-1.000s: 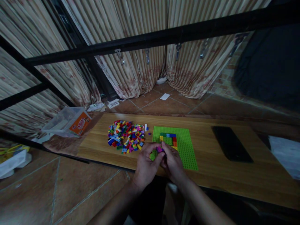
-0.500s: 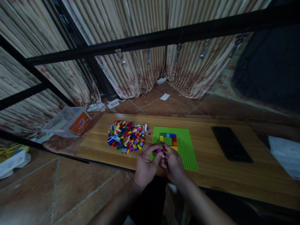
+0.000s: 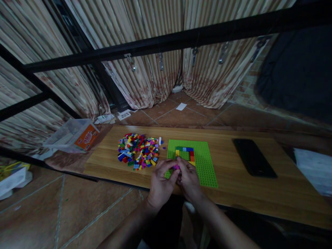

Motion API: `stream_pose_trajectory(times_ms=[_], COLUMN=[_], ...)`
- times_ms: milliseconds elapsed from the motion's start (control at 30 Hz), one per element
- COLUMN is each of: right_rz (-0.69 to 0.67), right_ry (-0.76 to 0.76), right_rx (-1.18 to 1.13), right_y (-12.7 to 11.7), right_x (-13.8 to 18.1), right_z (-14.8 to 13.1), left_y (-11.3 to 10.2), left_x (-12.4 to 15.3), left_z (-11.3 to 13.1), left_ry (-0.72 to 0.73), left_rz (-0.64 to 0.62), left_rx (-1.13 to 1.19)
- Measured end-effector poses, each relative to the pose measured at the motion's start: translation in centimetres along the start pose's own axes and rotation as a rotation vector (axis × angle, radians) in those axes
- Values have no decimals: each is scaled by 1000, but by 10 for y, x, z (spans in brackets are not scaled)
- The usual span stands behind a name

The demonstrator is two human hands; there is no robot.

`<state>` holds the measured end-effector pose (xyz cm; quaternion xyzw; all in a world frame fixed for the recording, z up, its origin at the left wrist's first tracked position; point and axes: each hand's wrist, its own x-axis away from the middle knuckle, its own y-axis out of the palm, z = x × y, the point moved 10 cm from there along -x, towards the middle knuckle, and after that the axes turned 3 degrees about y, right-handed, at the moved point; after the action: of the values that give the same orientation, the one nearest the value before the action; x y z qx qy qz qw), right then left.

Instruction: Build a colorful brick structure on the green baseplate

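Note:
My left hand (image 3: 161, 181) and my right hand (image 3: 188, 180) meet over the near left corner of a green baseplate (image 3: 204, 162). Both pinch a small cluster of purple and pink bricks (image 3: 176, 167) between their fingertips. On the baseplate sits a partial frame of coloured bricks (image 3: 186, 152), with green, blue, yellow and red pieces. A heap of loose coloured bricks (image 3: 138, 151) lies on the wooden board (image 3: 228, 183) left of the baseplate.
A black phone (image 3: 252, 162) lies on the board to the right. A clear plastic box with an orange label (image 3: 75, 135) stands off the board's left end. White paper (image 3: 315, 169) lies far right. A black metal bar (image 3: 166, 43) crosses overhead, curtains behind.
My hands stay together at the baseplate's near corner, fingers shifting on the small bricks; half a second ago more of the cluster showed. The view has shifted slightly.

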<state>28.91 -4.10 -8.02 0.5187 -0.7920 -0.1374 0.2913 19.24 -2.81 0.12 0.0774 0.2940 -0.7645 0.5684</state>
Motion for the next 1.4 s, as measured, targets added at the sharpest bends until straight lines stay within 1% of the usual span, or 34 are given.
stream_pose_trajectory(times_ms=[200, 300, 400, 567, 700, 767, 867, 967, 1100, 1200, 1400], right_rz=[43, 71, 107, 116, 83, 58, 17, 16, -58, -73, -51], right_ry=[26, 53, 119, 194, 251, 271, 256, 215, 124, 87, 96], right_rx=[-35, -34, -70, -129, -211, -225, -185, -95, 7, -22, -71], right_y=[-1, -2, -4, -4, -2, 0, 3, 2, 11, 13, 10], right_x=[2, 5, 9, 9, 5, 4, 4, 5, 6, 8, 9], right_z=[3, 3, 7, 12, 15, 13, 8, 3, -5, -7, 2], left_y=[0, -1, -2, -1, -3, -4, -4, -4, -4, -5, -4], left_x=[-1, -1, 0, 0, 1, 1, 0, -3, -5, -5, -2], left_z=[7, 9, 8, -1, -15, -20, -19, -13, -5, -5, -10], left_ry=[99, 124, 125, 69, -53, -88, -85, -44, 20, 27, 12], left_rz=[-6, -9, -9, -9, 31, 56, 43, 6, -28, -21, 7], left_rx=[-70, -84, -81, -32, 122, 187, 191, 121, 26, 11, 42])
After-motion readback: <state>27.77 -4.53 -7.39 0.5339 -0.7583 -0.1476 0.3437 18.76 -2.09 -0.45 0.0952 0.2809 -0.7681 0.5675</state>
